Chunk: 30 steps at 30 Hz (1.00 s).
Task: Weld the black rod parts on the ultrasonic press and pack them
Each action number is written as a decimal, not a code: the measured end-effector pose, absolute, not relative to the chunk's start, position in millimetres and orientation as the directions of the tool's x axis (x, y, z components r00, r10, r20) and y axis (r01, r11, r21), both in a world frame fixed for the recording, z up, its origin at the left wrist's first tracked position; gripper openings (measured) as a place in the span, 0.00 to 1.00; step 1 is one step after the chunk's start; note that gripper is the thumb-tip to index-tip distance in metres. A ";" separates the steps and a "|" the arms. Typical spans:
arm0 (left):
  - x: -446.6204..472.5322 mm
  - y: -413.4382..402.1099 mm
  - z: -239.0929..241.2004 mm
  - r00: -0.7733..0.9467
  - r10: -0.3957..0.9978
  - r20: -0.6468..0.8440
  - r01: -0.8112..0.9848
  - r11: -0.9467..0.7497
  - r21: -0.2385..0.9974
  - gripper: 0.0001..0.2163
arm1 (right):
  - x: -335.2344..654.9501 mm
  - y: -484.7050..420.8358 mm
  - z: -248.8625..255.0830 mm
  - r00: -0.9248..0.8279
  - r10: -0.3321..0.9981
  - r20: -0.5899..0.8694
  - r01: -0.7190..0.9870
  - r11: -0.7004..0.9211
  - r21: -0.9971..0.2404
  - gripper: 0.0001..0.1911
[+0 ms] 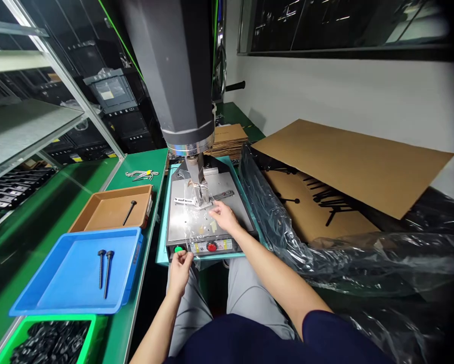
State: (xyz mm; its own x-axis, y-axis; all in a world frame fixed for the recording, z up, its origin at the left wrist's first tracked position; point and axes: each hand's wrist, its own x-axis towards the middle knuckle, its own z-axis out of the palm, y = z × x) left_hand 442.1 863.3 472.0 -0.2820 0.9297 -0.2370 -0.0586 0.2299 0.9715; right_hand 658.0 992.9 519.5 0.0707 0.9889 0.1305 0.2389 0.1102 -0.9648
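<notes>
My left hand (180,272) is at the front edge of the machine base, just below the green button (178,249). Its fingers are curled with the tips together; whatever they may hold is too small to make out. My right hand (226,218) reaches over the steel plate (177,222), fingers stretched toward the metal fixture (202,196) under the machine head (181,76), thumb and forefinger slightly apart. Directly above the fixture comes the head's narrow tip (195,167). A clear plastic sheet hangs in front of the fixture. Between my hands sits a red button (211,246).
To the left stand a brown tray (94,202) with one black bolt-like rod, a blue tray (75,242) with two, and a green bin (98,328) of small black parts. Pliers (143,175) lie behind. At right, a plastic-lined box (280,237) holds black rods under cardboard (356,156).
</notes>
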 end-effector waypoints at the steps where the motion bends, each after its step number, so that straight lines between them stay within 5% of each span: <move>1: 444.3 864.6 473.8 -0.261 0.921 -0.290 -0.123 0.266 0.956 0.25 | 655.7 990.6 520.4 0.060 0.991 0.121 0.164 0.109 -0.980 0.19; 6: 451.0 874.8 485.1 -0.233 0.927 -0.296 -0.363 0.199 0.910 0.30 | 645.0 978.8 540.0 -0.037 0.999 0.038 -0.156 0.032 -0.987 0.15; 13: 424.3 883.7 493.5 -0.477 0.878 -0.044 -0.332 -0.134 0.934 0.28 | 632.2 979.3 559.8 -0.100 0.995 0.023 -0.073 0.015 -0.997 0.16; 16: 406.6 880.7 489.8 -0.619 0.784 0.045 -0.232 -0.237 0.943 0.25 | 637.2 989.4 562.8 -0.140 0.989 0.047 0.019 0.051 -0.999 0.13; 18: 396.1 877.8 483.4 -0.687 0.724 0.061 -0.181 -0.251 0.951 0.24 | 646.1 1002.4 570.4 -0.006 0.989 0.145 0.158 0.144 -0.977 0.10; 21: 386.5 874.6 472.2 -0.690 0.723 0.017 -0.150 -0.167 0.974 0.24 | 658.0 1028.7 591.1 0.171 0.896 0.409 0.458 0.296 -0.838 0.12; 23: 385.3 874.4 467.4 -0.647 0.762 -0.015 -0.131 -0.091 0.987 0.24 | 659.7 1046.9 606.9 0.103 0.860 0.499 0.607 0.343 -0.717 0.17; 30: 391.8 882.0 473.0 -0.396 0.916 -0.065 -0.048 0.050 0.998 0.27 | 649.2 1080.2 634.5 -0.116 0.906 0.407 0.620 0.386 -0.682 0.05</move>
State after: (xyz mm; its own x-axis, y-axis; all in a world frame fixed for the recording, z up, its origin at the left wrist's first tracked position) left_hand 391.8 882.0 473.0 -0.3963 0.9159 -0.0646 -0.0481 0.0496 0.9976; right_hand 649.2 1080.2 634.5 -0.1161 0.9059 0.4073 0.6204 0.3864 -0.6825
